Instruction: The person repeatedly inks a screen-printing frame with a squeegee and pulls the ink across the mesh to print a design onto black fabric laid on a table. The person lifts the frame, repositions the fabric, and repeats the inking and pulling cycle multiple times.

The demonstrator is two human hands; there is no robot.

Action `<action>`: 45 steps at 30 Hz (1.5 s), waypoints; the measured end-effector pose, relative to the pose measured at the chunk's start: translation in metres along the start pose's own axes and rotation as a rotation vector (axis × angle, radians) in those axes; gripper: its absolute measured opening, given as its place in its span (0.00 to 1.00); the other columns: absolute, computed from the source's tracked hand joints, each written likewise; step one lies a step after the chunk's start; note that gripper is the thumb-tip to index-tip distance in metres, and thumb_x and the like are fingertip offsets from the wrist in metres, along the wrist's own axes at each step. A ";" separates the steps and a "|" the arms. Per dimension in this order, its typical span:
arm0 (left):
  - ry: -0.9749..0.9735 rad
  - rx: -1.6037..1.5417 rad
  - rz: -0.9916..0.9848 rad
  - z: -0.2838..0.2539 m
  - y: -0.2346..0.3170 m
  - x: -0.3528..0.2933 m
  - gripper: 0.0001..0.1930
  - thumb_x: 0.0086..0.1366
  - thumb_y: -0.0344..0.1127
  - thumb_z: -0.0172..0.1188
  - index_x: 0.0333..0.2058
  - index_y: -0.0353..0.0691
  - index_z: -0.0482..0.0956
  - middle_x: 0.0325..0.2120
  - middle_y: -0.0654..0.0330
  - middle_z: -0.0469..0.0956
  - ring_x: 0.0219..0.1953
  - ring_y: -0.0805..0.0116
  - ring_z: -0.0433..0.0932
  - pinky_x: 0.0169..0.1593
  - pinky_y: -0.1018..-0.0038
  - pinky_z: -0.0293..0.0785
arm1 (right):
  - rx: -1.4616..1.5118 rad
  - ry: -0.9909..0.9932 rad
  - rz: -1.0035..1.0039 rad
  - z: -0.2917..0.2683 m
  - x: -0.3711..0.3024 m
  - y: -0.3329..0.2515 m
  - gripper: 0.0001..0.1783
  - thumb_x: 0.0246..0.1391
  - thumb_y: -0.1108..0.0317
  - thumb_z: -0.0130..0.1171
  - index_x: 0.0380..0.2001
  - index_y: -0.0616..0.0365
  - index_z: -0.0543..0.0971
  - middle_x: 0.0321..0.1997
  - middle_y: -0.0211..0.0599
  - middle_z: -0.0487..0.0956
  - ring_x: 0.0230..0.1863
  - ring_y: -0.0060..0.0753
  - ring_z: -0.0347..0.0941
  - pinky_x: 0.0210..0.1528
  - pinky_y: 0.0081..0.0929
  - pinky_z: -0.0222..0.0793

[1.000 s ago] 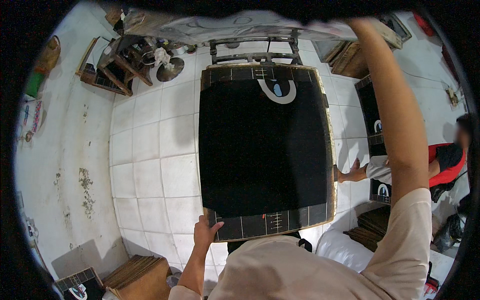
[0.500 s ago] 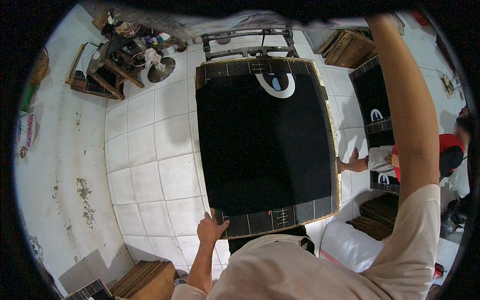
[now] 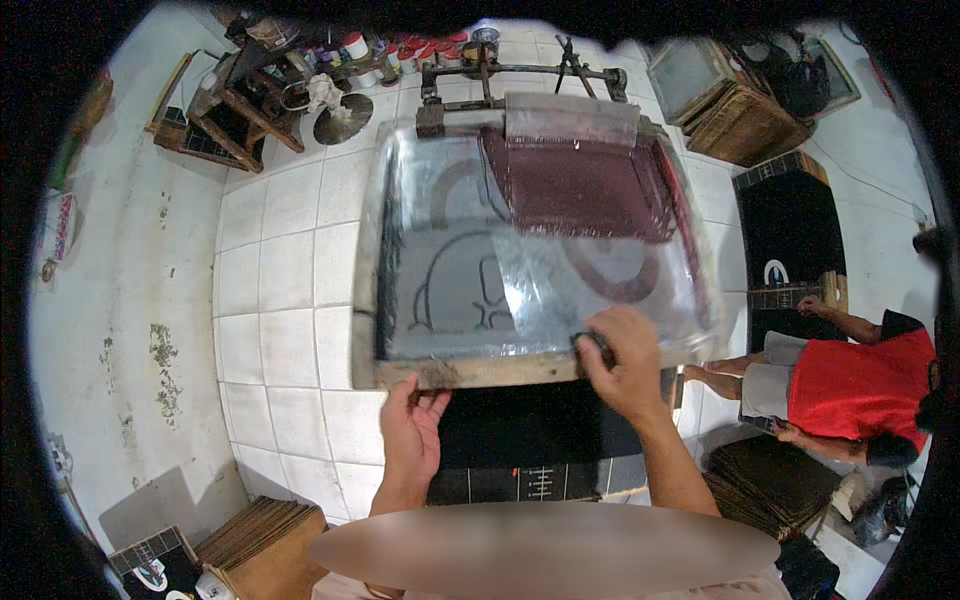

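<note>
A screen-printing frame [image 3: 480, 374] with a wooden rim hangs tilted over a board, its near edge raised. Its mesh [image 3: 450, 275] shows line and ring shapes, and dark red ink [image 3: 585, 190] lies on the far right part. A squeegee-like blade [image 3: 570, 120] rests across the far end. My left hand [image 3: 412, 435] grips the near rim from below at its left. At the right of that rim, my right hand [image 3: 628, 362] is closed round a dark handle [image 3: 594, 348]. Black cloth [image 3: 510, 425] lies on the board, mostly hidden beneath the frame.
A metal hinge stand [image 3: 520, 72] stands behind the frame. Right, a person in a red shirt [image 3: 845, 395] works beside other boards with black cloth [image 3: 795, 225]. Stacked brown boards [image 3: 265, 545] lie at lower left. A wooden stool [image 3: 225, 120] and several tubs [image 3: 430, 52] are far left.
The screen frame has come down into view over the cloth. My right hand has dropped from overhead onto its handle; my left hand has left the board's corner for the frame's near rim.
</note>
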State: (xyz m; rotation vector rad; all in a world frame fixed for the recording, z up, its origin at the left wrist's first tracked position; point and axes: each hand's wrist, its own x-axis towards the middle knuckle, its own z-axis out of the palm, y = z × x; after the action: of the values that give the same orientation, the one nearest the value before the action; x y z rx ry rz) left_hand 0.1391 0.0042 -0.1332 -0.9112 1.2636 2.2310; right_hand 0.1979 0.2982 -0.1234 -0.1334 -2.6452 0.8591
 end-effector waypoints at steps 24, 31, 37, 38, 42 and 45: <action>0.382 1.660 0.947 -0.019 -0.039 0.148 0.39 0.71 0.54 0.58 0.71 0.34 0.59 0.70 0.38 0.57 0.73 0.40 0.54 0.74 0.46 0.47 | -0.285 -0.402 -0.124 0.056 0.201 0.164 0.10 0.52 0.73 0.63 0.40 0.54 0.79 0.41 0.44 0.84 0.47 0.58 0.81 0.47 0.57 0.72; 0.378 1.662 0.919 -0.014 -0.037 0.146 0.38 0.70 0.52 0.60 0.70 0.34 0.61 0.70 0.39 0.59 0.72 0.41 0.57 0.73 0.48 0.49 | -0.330 -0.390 -0.132 0.088 0.197 0.195 0.16 0.47 0.74 0.68 0.42 0.54 0.80 0.39 0.45 0.83 0.47 0.58 0.79 0.47 0.54 0.71; 0.404 1.645 0.938 -0.008 -0.038 0.145 0.37 0.68 0.49 0.61 0.69 0.34 0.62 0.68 0.39 0.62 0.71 0.41 0.60 0.72 0.50 0.52 | -0.318 -0.510 -0.085 0.094 0.327 0.225 0.21 0.51 0.68 0.70 0.51 0.49 0.82 0.43 0.48 0.86 0.48 0.57 0.83 0.51 0.52 0.78; 0.407 1.641 0.928 -0.008 -0.039 0.144 0.37 0.68 0.49 0.61 0.69 0.34 0.62 0.68 0.39 0.63 0.71 0.41 0.60 0.72 0.50 0.52 | -0.341 -0.492 -0.051 0.093 0.325 0.220 0.21 0.52 0.67 0.70 0.51 0.48 0.81 0.42 0.48 0.86 0.47 0.57 0.83 0.51 0.53 0.78; 0.402 1.628 0.938 -0.010 -0.039 0.145 0.37 0.68 0.48 0.61 0.69 0.34 0.62 0.68 0.39 0.64 0.71 0.41 0.61 0.72 0.49 0.53 | -0.483 -0.081 -0.130 0.108 0.215 0.181 0.18 0.50 0.77 0.61 0.46 0.52 0.81 0.46 0.44 0.85 0.51 0.51 0.80 0.54 0.50 0.71; 0.386 1.644 0.944 -0.012 -0.038 0.145 0.37 0.68 0.48 0.61 0.69 0.35 0.62 0.67 0.39 0.64 0.70 0.41 0.61 0.71 0.49 0.53 | -0.406 -0.007 -0.212 0.105 0.164 0.169 0.17 0.48 0.80 0.57 0.42 0.53 0.81 0.45 0.42 0.83 0.51 0.49 0.78 0.52 0.50 0.68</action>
State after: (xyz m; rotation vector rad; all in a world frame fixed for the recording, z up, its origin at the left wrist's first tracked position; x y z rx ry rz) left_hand 0.0662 0.0183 -0.2638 0.0355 3.1944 0.5428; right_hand 0.0035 0.4092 -0.2516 0.0498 -2.7426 0.2494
